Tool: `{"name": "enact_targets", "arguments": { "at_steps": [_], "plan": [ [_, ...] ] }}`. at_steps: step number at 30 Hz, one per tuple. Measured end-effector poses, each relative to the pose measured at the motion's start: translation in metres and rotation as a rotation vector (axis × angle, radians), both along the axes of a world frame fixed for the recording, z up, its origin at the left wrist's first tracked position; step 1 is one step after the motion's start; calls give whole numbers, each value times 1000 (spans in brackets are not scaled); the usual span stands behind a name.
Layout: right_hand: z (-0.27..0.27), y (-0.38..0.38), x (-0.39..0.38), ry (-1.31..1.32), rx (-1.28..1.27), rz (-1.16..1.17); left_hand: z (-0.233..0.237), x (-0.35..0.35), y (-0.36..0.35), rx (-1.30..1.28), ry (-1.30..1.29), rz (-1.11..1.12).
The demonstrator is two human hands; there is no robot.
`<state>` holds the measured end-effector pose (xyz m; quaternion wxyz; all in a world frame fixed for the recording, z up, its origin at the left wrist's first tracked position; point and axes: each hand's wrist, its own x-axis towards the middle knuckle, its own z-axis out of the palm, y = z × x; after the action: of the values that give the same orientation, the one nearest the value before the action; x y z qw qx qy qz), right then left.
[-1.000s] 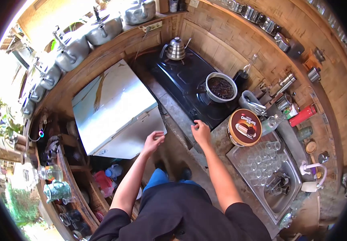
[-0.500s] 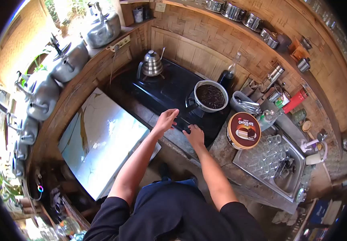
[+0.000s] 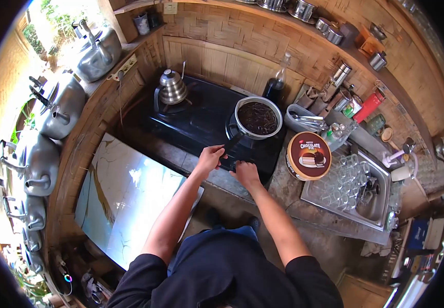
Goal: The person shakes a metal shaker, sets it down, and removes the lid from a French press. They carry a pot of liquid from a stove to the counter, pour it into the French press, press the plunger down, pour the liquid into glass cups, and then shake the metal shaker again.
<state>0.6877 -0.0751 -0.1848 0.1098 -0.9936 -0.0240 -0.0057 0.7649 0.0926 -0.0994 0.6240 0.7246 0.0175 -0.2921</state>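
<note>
A saucepan (image 3: 258, 117) of dark liquid with leafy bits sits on the right burner of the black stove (image 3: 196, 122). Its dark handle points down toward me, and my left hand (image 3: 211, 158) is closed round the handle's end. My right hand (image 3: 245, 173) is at the stove's front edge, fingers bent over a knob there; the fingertips are partly hidden. On the left burner stands a steel gooseneck kettle (image 3: 172, 87). Behind the saucepan is a glass bottle (image 3: 275, 86) of dark liquid.
Right of the stove are a round chocolate pie tub (image 3: 309, 156), a grey cutlery tray (image 3: 306, 119) and a sink (image 3: 378, 203) with many glasses. A glossy marble-patterned board (image 3: 124, 195) lies at left. Large kettles (image 3: 60, 105) line the window ledge.
My left hand has closed on the saucepan's handle; before, it was raised with fingers apart. My right hand stays near the knob. The view has shifted slightly.
</note>
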Motion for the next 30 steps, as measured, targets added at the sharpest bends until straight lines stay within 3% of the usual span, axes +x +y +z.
{"name": "enact_targets", "arguments": {
  "at_steps": [5, 7, 11, 13, 14, 16, 17, 20, 24, 28, 30],
  "plan": [
    [4, 2, 3, 110, 22, -24, 0, 1, 0, -41, 34, 10],
    [1, 4, -2, 115, 72, -186, 3, 0, 1, -52, 30, 9],
    [9, 7, -4, 132, 89, -262, -1, 3, 3, -64, 36, -1],
    [20, 5, 0, 45, 388, -411, -4, 3, 4, -99, 39, -21],
    [24, 7, 7, 46, 387, -412, -6, 1, 4, -100, 40, -22],
    [28, 16, 25, -55, 1201, -662, -3, -7, 2, -157, -70, 22],
    [29, 20, 30, -54, 1203, -666, -1, -9, 2, -155, -67, 19],
    [38, 28, 47, -92, 1783, -782, 0, -11, -1, -112, -66, -4],
    [38, 33, 56, -66, 1972, -740, 2, -14, -1, -43, -118, 0],
    [39, 34, 59, 18, 1939, -696, 2, -19, -1, 60, -187, 19],
    [48, 43, 59, -116, 2049, -752, 4, -22, 1, 88, -207, 5]
  ]
}}
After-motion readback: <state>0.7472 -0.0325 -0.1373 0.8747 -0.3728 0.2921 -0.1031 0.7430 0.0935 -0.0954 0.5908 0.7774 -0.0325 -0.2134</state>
